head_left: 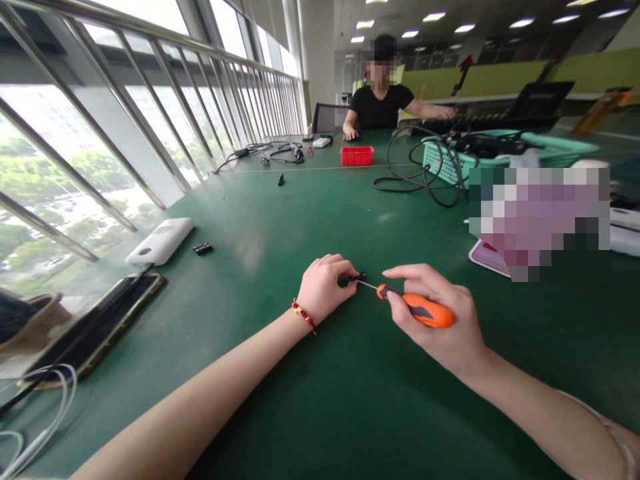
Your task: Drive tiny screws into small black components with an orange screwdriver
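My right hand grips an orange and dark grey screwdriver by its handle, with the index finger stretched forward above it. The thin metal shaft points left toward my left hand. Between thumb and fingers, my left hand pinches a small black part just above the green table. The screwdriver's tip reaches this part, but my fingers partly cover the meeting point, so I cannot tell whether it sits in a screw. A red beaded bracelet circles my left wrist.
Left lie a white power bank, a small black block and a phone. Farther off are a red tray, a small black piece and cables. A turquoise basket stands right. Across the table sits a person.
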Demonstrator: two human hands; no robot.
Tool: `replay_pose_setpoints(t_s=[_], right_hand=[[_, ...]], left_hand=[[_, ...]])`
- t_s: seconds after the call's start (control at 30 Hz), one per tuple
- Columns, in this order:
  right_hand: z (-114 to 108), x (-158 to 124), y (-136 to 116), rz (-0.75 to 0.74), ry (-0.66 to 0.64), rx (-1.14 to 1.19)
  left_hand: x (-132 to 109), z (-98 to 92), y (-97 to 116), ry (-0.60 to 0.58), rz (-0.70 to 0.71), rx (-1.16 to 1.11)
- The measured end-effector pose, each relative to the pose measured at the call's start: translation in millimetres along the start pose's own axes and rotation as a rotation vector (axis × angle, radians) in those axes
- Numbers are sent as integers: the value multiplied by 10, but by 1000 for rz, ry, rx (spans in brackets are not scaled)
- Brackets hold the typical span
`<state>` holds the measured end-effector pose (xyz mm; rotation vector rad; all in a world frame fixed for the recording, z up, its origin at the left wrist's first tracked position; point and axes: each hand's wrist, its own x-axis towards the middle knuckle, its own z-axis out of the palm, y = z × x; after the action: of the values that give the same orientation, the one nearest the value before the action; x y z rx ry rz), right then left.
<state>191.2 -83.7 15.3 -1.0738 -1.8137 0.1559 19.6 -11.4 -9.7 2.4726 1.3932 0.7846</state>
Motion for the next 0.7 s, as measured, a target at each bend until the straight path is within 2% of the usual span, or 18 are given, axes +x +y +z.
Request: replay_pose_setpoints(t_s=[0.1, 0.17, 0.3, 0.37, 0.47, 0.57, 0.7], right_hand=[[23, 14, 44, -19, 151, -14], [21, 30, 55, -36, 203, -12], [-17, 38, 24, 14, 100, 9], [-34, 27, 2, 10, 19, 0], [-39, 11, -7, -12, -28, -23], [-23, 10, 14, -23, 27, -25], [6, 27, 46, -115, 147, 64]], left_hand=[[-4, 2, -3, 7, 5, 9], [-4, 1, -4, 9, 13, 14], [4, -4, -4, 12, 14, 1], [5, -5, -4, 12, 13, -3], [3, -1, -4, 8, 9, 0], [1, 1, 0, 7, 0, 9], [0, 4, -2, 4, -1, 18]])
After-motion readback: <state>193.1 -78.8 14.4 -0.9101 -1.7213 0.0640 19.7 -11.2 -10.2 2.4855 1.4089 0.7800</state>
